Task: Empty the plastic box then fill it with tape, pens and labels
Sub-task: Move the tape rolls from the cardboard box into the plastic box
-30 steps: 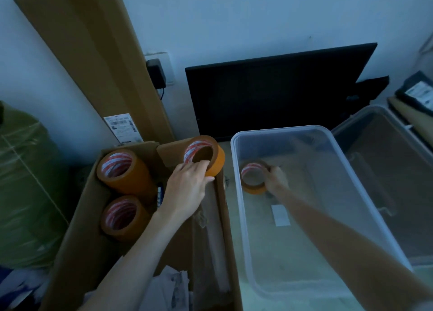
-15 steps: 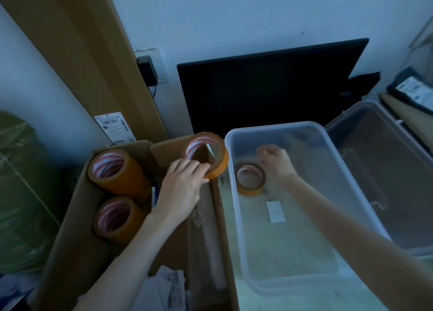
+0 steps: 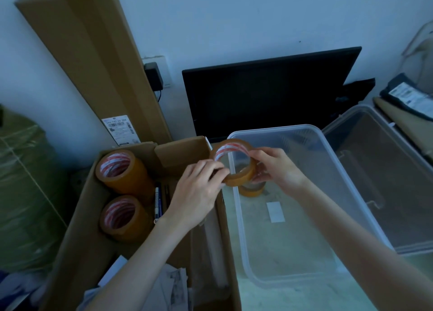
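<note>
I see both hands, left hand (image 3: 199, 193) and right hand (image 3: 276, 167), gripping tape roll (image 3: 236, 164) over plastic box (image 3: 351, 193) rim; second roll (image 3: 251, 190) inside box below; cardboard box (image 3: 77, 228) left of it.

Likely storeroom, cardboard boxes (image 3: 140, 217), leaning monitor (image 3: 264, 95)

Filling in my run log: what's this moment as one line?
phase: handover | left hand + right hand: on tape roll over plastic box rim | boxed: one roll

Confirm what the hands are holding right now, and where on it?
Both hands hold one brown tape roll over the near-left rim of the plastic box: left hand on its left edge, right hand on its right edge.
</note>
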The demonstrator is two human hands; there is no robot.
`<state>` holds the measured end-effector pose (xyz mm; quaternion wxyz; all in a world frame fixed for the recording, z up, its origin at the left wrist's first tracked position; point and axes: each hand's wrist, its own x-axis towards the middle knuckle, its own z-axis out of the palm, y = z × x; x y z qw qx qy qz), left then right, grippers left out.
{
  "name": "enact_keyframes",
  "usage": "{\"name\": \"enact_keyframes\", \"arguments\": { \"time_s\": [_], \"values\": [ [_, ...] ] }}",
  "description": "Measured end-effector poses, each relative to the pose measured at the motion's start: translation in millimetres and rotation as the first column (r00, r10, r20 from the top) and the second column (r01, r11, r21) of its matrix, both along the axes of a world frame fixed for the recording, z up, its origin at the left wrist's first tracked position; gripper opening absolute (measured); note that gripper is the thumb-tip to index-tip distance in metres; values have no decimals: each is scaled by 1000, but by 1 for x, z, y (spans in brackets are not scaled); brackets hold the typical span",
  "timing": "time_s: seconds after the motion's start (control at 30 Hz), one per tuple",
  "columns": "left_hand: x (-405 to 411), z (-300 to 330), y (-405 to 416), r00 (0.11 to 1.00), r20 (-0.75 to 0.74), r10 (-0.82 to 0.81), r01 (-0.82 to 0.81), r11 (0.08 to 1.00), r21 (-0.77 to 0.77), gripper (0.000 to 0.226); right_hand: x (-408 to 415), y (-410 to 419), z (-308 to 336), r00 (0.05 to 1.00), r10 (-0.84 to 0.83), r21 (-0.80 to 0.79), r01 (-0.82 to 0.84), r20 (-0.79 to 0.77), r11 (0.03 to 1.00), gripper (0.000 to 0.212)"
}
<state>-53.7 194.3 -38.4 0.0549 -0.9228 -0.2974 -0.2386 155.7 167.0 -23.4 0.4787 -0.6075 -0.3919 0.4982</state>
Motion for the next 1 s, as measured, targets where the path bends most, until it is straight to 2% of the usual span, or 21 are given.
{"name": "enact_keyframes", "arguments": {
  "time_s": [0.13,0.23,0.33,0.43,0.57,0.67,0.73,0.83,1.0],
  "values": [
    [-2,-2,5,988,78,130,-120,985,-122,31,23,5,-20,973,-159,-17,159,-169,987,25],
    [-10,-12,8,982,66,179,-161,963,-218,32,39,9,-46,895,-292,-112,270,-337,956,25],
    [-16,-22,8,975,63,214,-191,948,-255,24,43,14,-69,836,-410,-230,346,-365,910,26],
    [-16,-26,8,969,58,241,-216,935,-281,22,39,24,-89,869,-437,-332,352,-232,875,23],
    [-14,-29,10,966,53,251,-221,920,-325,21,28,39,-108,953,-288,-375,301,93,877,22],
    [-17,-32,11,964,59,261,-225,911,-345,21,27,43,-115,914,-132,-369,283,383,885,33],
    [-21,-34,11,958,63,278,-238,901,-362,21,32,46,-122,869,-36,-381,254,493,889,37],
    [-23,-36,11,953,60,297,-254,891,-376,21,37,48,-127,846,44,-413,214,532,885,35],
    [-29,-32,9,947,70,313,-271,900,-342,20,31,31,-99,803,108,-372,149,587,916,25]
  ]
}}
